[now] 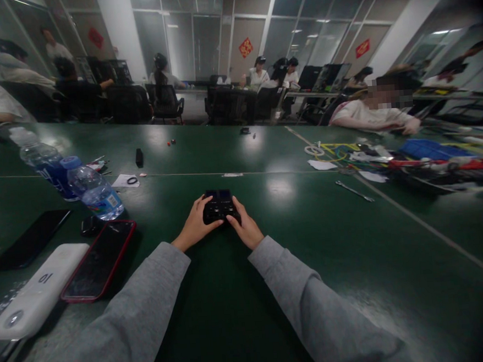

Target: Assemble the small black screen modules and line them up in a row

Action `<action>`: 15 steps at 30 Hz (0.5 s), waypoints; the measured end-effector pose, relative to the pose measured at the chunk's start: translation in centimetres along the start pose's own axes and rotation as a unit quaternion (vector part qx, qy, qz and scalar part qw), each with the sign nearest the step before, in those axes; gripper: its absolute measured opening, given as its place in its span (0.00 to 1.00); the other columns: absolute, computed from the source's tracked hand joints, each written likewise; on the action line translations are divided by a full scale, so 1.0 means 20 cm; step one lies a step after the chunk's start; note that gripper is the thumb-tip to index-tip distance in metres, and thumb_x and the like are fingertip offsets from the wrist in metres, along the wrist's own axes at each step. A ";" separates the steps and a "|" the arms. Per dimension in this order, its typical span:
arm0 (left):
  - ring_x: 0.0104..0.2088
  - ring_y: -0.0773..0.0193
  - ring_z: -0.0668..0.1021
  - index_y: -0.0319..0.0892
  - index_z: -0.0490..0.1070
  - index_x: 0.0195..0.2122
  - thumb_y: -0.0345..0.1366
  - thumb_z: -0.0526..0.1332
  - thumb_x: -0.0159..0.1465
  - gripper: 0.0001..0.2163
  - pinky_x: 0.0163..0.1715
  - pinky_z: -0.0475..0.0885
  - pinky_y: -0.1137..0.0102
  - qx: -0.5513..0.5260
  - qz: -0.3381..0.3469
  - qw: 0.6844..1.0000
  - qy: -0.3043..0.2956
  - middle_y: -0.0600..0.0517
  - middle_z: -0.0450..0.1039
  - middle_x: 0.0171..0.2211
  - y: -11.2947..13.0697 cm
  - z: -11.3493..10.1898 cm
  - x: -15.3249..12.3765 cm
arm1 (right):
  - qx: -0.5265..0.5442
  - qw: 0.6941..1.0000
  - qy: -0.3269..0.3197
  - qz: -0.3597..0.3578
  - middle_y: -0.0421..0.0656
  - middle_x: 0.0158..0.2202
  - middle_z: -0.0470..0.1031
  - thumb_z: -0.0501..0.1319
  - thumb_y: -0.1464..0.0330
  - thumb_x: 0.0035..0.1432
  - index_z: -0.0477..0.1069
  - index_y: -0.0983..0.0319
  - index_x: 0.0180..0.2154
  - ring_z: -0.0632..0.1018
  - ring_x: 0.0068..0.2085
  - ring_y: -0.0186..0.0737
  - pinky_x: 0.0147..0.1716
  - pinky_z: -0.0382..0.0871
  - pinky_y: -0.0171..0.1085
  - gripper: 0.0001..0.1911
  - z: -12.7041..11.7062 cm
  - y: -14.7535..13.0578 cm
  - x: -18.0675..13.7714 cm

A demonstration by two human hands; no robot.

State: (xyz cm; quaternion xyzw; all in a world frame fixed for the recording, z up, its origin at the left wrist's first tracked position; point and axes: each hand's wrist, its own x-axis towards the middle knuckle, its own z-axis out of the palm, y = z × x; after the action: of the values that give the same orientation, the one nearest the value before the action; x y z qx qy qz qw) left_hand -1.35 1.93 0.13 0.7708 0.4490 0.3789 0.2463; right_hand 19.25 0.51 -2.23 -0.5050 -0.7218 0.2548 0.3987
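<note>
A small black boxy device [218, 203] rests on the green table [295, 238] straight in front of me. My left hand [195, 226] grips its left side, fingers curled around the edge. My right hand [247, 227] holds its right side, fingers bent over the near corner. Both arms are in grey sleeves. The underside of the device is hidden by my fingers.
Two water bottles [95, 191] lie at the left, with a red-cased phone [100, 260], a black phone [30, 239] and a white power bank [34, 297] beside them. A wrench [353, 191] and a cable clutter [409, 158] sit at the right, where another person leans.
</note>
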 end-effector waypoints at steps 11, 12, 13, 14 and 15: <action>0.64 0.46 0.57 0.48 0.53 0.62 0.50 0.65 0.56 0.36 0.61 0.56 0.48 0.002 -0.008 1.000 -0.005 0.42 0.50 0.63 0.00 0.00 0.00 | 0.006 1.000 -0.001 0.002 0.51 0.62 0.58 0.51 0.51 0.65 0.42 0.61 0.67 0.64 0.61 0.50 0.59 0.59 0.52 0.37 0.00 0.00 0.00; 0.64 0.47 0.57 0.48 0.53 0.62 0.50 0.65 0.56 0.36 0.61 0.56 0.48 0.002 -0.007 1.000 -0.004 0.42 0.50 0.64 0.00 0.00 0.00 | 0.007 1.000 -0.002 0.002 0.51 0.62 0.58 0.50 0.50 0.64 0.42 0.61 0.67 0.63 0.61 0.50 0.59 0.59 0.52 0.37 0.00 0.00 0.00; 0.64 0.47 0.57 0.48 0.53 0.62 0.50 0.65 0.55 0.36 0.61 0.57 0.48 0.003 -0.006 1.000 -0.003 0.42 0.50 0.63 0.00 0.00 0.00 | 0.008 1.000 -0.002 0.003 0.51 0.62 0.57 0.50 0.50 0.64 0.42 0.61 0.67 0.63 0.61 0.50 0.59 0.59 0.52 0.37 0.00 0.00 0.00; 0.64 0.47 0.57 0.48 0.54 0.62 0.50 0.65 0.55 0.36 0.61 0.56 0.48 0.004 -0.004 1.000 -0.002 0.42 0.51 0.63 0.00 0.00 0.00 | 0.009 1.000 -0.002 0.003 0.51 0.62 0.57 0.50 0.50 0.64 0.42 0.61 0.67 0.63 0.61 0.50 0.59 0.59 0.52 0.38 0.00 0.00 0.00; 0.64 0.47 0.57 0.48 0.54 0.62 0.50 0.65 0.55 0.36 0.61 0.56 0.48 0.004 -0.001 1.000 0.000 0.42 0.51 0.63 0.00 0.00 0.00 | 0.010 1.000 -0.001 0.003 0.51 0.62 0.57 0.50 0.50 0.64 0.42 0.61 0.67 0.63 0.61 0.50 0.60 0.58 0.52 0.38 0.00 0.00 0.00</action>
State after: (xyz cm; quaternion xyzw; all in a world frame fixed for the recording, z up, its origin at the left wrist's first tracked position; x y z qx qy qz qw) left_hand -1.33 1.94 0.17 0.7714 0.4515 0.3767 0.2434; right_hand 19.22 0.50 -2.31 -0.5028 -0.7181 0.2638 0.4024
